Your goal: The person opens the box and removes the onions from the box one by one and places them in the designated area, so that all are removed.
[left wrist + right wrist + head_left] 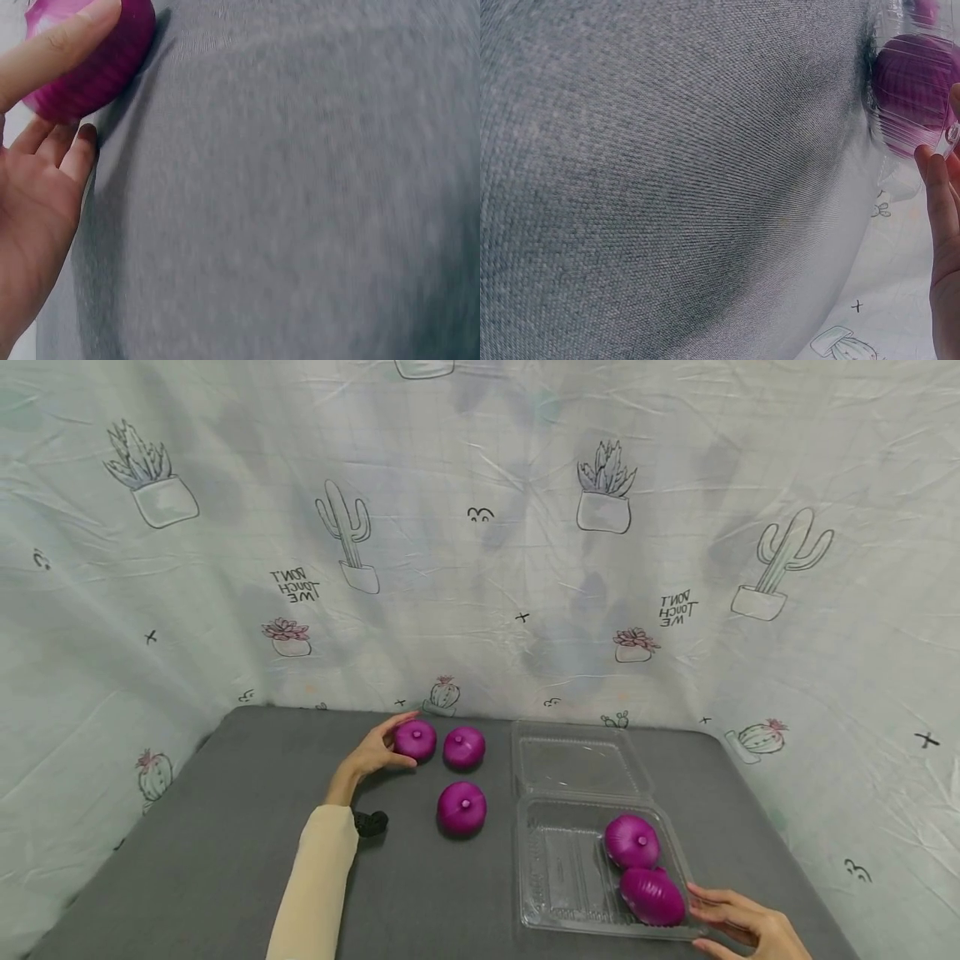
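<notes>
At the far left of the group, a purple onion (416,741) lies between the thumb and fingers of my left hand (372,754). In the left wrist view the thumb crosses the near side of this onion (112,67), while some fingertips are hidden behind it. My right hand (742,922) touches the right front corner of a clear plastic clamshell box (558,922), its fingers fairly straight along the side. Inside the box's right half sit two onions, one round (628,841) and one on its side (652,897). The right wrist view shows an onion (911,86) through the plastic wall.
Two more onions stand on the grey table (420,893), one just right of my left hand (464,748) and one nearer me (461,808). The box's lid (573,764) lies folded back behind it. A patterned curtain (480,568) surrounds the table.
</notes>
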`<state>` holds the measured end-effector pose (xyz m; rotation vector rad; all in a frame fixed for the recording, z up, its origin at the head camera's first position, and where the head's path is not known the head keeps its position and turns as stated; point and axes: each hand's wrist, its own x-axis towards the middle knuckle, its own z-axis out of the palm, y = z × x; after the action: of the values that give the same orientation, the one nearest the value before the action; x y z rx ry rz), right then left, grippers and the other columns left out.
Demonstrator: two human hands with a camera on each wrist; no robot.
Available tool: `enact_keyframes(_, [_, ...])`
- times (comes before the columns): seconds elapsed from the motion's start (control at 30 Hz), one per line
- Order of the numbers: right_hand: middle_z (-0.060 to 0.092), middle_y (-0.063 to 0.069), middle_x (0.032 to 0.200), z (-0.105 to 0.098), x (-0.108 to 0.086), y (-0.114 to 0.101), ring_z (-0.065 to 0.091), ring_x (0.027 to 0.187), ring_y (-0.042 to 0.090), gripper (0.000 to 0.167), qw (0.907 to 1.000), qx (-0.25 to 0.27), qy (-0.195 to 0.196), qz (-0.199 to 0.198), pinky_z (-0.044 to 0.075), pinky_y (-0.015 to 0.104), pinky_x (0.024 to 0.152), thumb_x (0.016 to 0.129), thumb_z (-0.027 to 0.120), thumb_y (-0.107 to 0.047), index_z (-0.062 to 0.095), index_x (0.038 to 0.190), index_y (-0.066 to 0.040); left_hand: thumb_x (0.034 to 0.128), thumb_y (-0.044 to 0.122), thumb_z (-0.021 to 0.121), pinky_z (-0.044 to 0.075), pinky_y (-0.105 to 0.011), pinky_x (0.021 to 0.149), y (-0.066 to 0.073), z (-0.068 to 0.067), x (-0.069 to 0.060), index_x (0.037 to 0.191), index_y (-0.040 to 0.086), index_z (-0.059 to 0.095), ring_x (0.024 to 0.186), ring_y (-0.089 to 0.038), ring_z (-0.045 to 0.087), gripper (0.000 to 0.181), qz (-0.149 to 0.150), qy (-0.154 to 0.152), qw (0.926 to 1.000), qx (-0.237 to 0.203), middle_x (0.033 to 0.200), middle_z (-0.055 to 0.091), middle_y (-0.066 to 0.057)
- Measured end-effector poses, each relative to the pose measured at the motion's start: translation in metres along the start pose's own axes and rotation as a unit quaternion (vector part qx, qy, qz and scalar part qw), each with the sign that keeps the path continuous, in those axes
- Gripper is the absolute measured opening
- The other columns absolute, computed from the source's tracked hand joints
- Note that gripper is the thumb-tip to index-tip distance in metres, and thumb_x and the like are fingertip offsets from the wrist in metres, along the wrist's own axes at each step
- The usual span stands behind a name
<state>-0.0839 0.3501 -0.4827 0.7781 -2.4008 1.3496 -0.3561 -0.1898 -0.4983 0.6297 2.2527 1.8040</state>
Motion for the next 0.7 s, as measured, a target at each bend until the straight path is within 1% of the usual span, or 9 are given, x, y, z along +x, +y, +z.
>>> enact_keyframes(0.13, [0.066, 0.0, 0.115, 0.001, 0.001, 0.0, 0.062, 0.101, 0.0, 0.044, 1.0, -0.004, 0.0, 0.003, 0.054, 0.019, 0.07, 0.063, 0.078, 0.017, 0.072, 0.103, -0.002, 0.0733, -0.007, 0.078, 0.019, -0.052, 0.113, -0.002, -0.008, -0.009, 0.149, 0.0, 0.027, 0.141, -0.035, 0.024, 0.092, 0.01, 0.006, 0.9996, -0.024, 0.153, 0.025, -0.022])
enact_keyframes(0.23, [0.066, 0.0, 0.115, 0.0, 0.002, -0.001, 0.062, 0.101, 0.0, 0.044, 1.0, -0.002, -0.002, 0.004, 0.054, 0.019, 0.069, 0.063, 0.078, 0.017, 0.072, 0.103, -0.001, 0.0754, -0.006, 0.077, 0.016, -0.052, 0.113, -0.001, -0.013, -0.016, 0.149, 0.0, 0.027, 0.143, -0.034, 0.019, 0.089, 0.02, 0.01, 0.9987, -0.045, 0.154, 0.024, -0.022])
enact_keyframes(0.3, [0.066, 0.001, 0.115, -0.001, 0.002, -0.002, 0.062, 0.101, 0.001, 0.044, 1.0, -0.001, -0.004, 0.006, 0.055, 0.02, 0.069, 0.063, 0.078, 0.017, 0.072, 0.103, -0.001, 0.0776, -0.004, 0.076, 0.016, -0.052, 0.113, -0.001, -0.016, -0.022, 0.149, 0.002, 0.028, 0.143, -0.032, 0.018, 0.086, 0.025, 0.015, 0.9983, -0.051, 0.154, 0.024, -0.02])
enact_keyframes(0.43, [0.066, -0.001, 0.116, -0.001, 0.002, -0.002, 0.062, 0.101, 0.0, 0.043, 0.9999, -0.002, -0.006, 0.014, 0.055, 0.021, 0.068, 0.064, 0.079, 0.016, 0.072, 0.103, -0.001, 0.0811, -0.003, 0.073, 0.022, -0.05, 0.112, 0.0, -0.02, -0.033, 0.148, 0.003, 0.032, 0.142, -0.033, 0.022, 0.079, 0.042, 0.022, 0.998, -0.043, 0.153, 0.028, -0.019])
enact_keyframes(0.57, [0.065, -0.003, 0.116, 0.0, 0.001, -0.003, 0.062, 0.101, 0.0, 0.044, 0.9998, -0.003, 0.001, 0.018, 0.055, 0.022, 0.068, 0.063, 0.079, 0.016, 0.071, 0.103, 0.0, 0.0827, -0.007, 0.069, 0.03, -0.048, 0.107, 0.002, -0.02, -0.045, 0.146, -0.002, 0.034, 0.138, -0.041, 0.025, 0.073, 0.073, 0.018, 0.9962, -0.045, 0.151, 0.029, -0.025])
enact_keyframes(0.7, [0.066, -0.003, 0.114, 0.001, 0.001, -0.003, 0.064, 0.097, 0.0, 0.043, 0.9998, -0.01, 0.008, 0.018, 0.055, 0.021, 0.068, 0.062, 0.079, 0.017, 0.072, 0.101, -0.001, 0.0838, -0.012, 0.065, 0.036, -0.046, 0.103, 0.005, -0.016, -0.057, 0.144, -0.007, 0.033, 0.134, -0.048, 0.027, 0.068, 0.102, 0.0, 0.9927, -0.064, 0.147, 0.029, -0.031])
